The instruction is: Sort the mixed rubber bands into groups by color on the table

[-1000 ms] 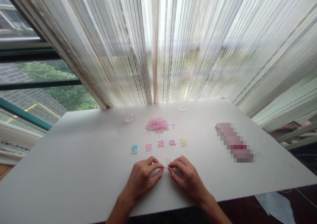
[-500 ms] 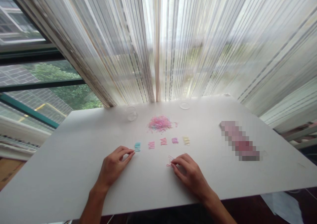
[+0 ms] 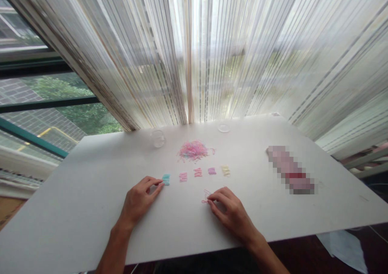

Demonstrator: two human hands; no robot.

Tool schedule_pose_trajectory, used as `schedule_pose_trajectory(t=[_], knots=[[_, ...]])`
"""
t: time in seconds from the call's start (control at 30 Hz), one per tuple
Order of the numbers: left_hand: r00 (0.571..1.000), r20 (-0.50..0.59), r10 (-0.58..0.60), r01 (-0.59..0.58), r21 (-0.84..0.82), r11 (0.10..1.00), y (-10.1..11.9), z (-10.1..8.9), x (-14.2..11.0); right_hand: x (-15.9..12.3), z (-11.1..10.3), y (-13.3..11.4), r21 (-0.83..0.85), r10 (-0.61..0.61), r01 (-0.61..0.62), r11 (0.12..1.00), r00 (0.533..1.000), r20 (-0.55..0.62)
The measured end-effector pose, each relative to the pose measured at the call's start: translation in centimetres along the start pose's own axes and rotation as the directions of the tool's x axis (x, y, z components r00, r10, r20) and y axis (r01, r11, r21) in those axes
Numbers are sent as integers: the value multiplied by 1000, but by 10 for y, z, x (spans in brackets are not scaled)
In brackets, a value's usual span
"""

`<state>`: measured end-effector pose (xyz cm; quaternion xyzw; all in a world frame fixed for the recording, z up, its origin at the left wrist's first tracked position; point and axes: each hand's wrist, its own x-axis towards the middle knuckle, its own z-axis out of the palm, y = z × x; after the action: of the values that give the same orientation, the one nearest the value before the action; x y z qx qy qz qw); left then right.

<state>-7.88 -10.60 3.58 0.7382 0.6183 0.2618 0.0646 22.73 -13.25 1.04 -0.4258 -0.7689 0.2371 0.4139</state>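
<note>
My left hand (image 3: 141,199) is pinched, with thumb and forefinger at the near left edge of a small group of blue rubber bands (image 3: 166,179). Whatever lies between those fingertips is mostly hidden. My right hand (image 3: 228,209) rests on the table, its fingertips closed on a few thin pink rubber bands (image 3: 205,195) whose loops stick out to the left. Beyond the hands runs a row of small groups: pink bands (image 3: 183,177), deeper pink bands (image 3: 198,172), purple bands (image 3: 211,171) and pale yellow bands (image 3: 225,170).
Behind the row lies a loose heap of mixed rubber bands (image 3: 193,150). A clear round container (image 3: 158,139) and a clear lid (image 3: 223,128) are near the back edge of the white table (image 3: 75,193). A blurred-out pinkish object (image 3: 291,171) lies at right. Striped curtains (image 3: 212,55) hang behind.
The view has shifted slightly. My left fingertips now meet the blue bands, which look more evenly lined up. My right hand keeps its hold on the pink bands.
</note>
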Motion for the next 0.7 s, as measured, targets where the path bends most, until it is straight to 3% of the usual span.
schedule_pose_trajectory(t=[0.17, 0.27, 0.33, 0.5, 0.7], knots=[[998, -36, 50, -48, 43, 998, 5, -3, -2, -1, 0, 1, -10, 6, -7, 1000, 1000, -13], [992, -31, 121, -121, 15, 993, 23, -3, -7, -1, 2, 2, -63, 11, -16, 998, 998, -69], [983, 34, 181, -178, -61, 982, 41, -1, -10, 0, 4, 4, -121, 22, -36, 992, 993, -116], [938, 232, 257, -219, -180, 959, 79, 22, -15, 1, 6, 4, -172, 22, -47, 984, 989, -147], [952, 200, 230, -191, -196, 962, 97, 51, -16, -1, 4, 0, -134, -4, -7, 991, 997, -78]])
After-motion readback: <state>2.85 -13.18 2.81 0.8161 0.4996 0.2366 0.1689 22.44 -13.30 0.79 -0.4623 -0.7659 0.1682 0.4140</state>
